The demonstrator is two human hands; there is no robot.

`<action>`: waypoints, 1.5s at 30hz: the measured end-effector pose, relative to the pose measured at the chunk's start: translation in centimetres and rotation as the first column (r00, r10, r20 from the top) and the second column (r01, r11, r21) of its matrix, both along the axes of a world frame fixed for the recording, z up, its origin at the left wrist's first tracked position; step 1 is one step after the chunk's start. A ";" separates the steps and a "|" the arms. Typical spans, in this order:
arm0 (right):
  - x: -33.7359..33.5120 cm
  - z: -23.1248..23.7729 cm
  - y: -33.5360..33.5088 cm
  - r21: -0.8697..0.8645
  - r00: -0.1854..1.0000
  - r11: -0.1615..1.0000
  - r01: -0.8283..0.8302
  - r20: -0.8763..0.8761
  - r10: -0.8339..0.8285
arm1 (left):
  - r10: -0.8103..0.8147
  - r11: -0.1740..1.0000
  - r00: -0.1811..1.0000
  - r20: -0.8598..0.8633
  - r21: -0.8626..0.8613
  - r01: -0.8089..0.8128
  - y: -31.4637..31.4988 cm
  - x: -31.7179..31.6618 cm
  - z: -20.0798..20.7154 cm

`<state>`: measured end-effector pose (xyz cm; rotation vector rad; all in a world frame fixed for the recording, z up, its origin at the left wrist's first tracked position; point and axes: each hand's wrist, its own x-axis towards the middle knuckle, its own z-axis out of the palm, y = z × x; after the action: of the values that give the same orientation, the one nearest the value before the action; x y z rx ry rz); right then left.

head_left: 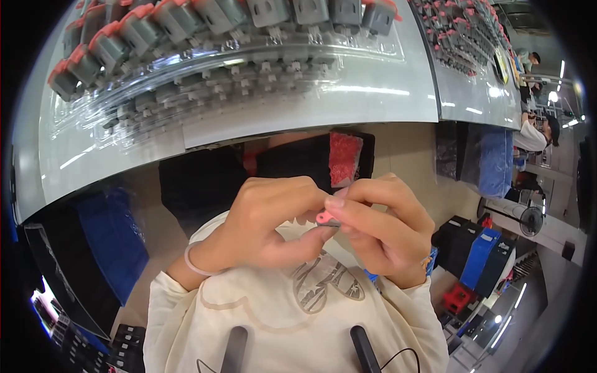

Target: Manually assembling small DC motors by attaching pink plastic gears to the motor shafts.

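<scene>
My left hand (pixel 264 214) and my right hand (pixel 388 227) meet in front of my chest, both closed on one small part (pixel 324 217). A pinkish-red tab with a round hole and a thin grey edge show between the fingertips; my fingers hide the rest. Left thumb and forefinger pinch it from one side, right thumb and fingers from the other. Beyond the hands, a clear plastic tray (pixel 249 55) lies on the grey-white table (pixel 385 102). Along it stand rows of grey motor-like metal cans (pixel 224 13), many with red caps.
The table's front edge curves just beyond my hands. More red-and-grey parts (pixel 460 34) cover the table at the far right. Below it sit a red package (pixel 345 158) and dark cloth-like items. Blue-and-black bins (pixel 476 255) and a fan (pixel 530 219) stand right; other people are farther off.
</scene>
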<state>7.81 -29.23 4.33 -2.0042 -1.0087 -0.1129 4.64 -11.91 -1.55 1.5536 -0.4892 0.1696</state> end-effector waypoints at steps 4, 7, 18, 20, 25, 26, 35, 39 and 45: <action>-0.1 -0.4 -0.6 0.013 0.997 0.999 0.031 -0.073 -0.030 | 0.103 0.994 0.993 0.054 0.023 -0.104 -1.0 -0.4 -0.5; -0.1 -1.0 -0.5 0.058 0.999 0.998 0.026 -0.025 -0.024 | 0.103 0.995 0.994 -0.043 -0.010 -0.103 -0.9 -0.9 -0.6; 0.3 -1.6 -0.3 0.159 0.978 0.987 0.008 -0.207 0.025 | -0.010 0.993 0.983 -0.181 -0.121 -0.012 -0.3 -1.5 -1.2; 0.2 -1.5 -0.1 0.179 0.960 0.983 0.041 -0.281 0.011 | -0.005 0.992 0.978 -0.209 -0.125 -0.021 -0.1 -1.6 -0.8; 1.7 -1.5 0.5 0.174 0.965 0.978 -0.120 -0.211 0.156 | -0.005 0.997 0.983 -0.186 -0.082 -0.010 0.8 -1.9 0.0; 1.9 -1.6 0.6 0.171 0.965 0.978 -0.117 -0.213 0.153 | 0.010 0.995 0.970 -0.242 -0.089 -0.033 0.8 -2.1 0.1; 2.9 -1.6 1.3 0.130 0.973 0.967 -0.220 0.104 0.208 | 0.054 0.997 0.980 -0.192 -0.044 -0.064 1.3 -1.8 0.3; 2.7 -1.0 1.7 0.172 0.982 0.970 -0.169 -0.055 0.181 | 0.036 0.992 0.979 -0.199 -0.108 -0.058 1.2 -1.6 0.1; 2.6 -0.7 0.9 0.154 0.983 0.977 -0.145 -0.091 0.160 | -0.016 0.992 0.969 -0.246 -0.124 -0.015 1.5 -1.4 0.0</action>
<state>10.39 -28.37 3.58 -1.7751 -1.0533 0.0002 3.22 -10.41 -1.51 1.4284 -0.2771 0.0048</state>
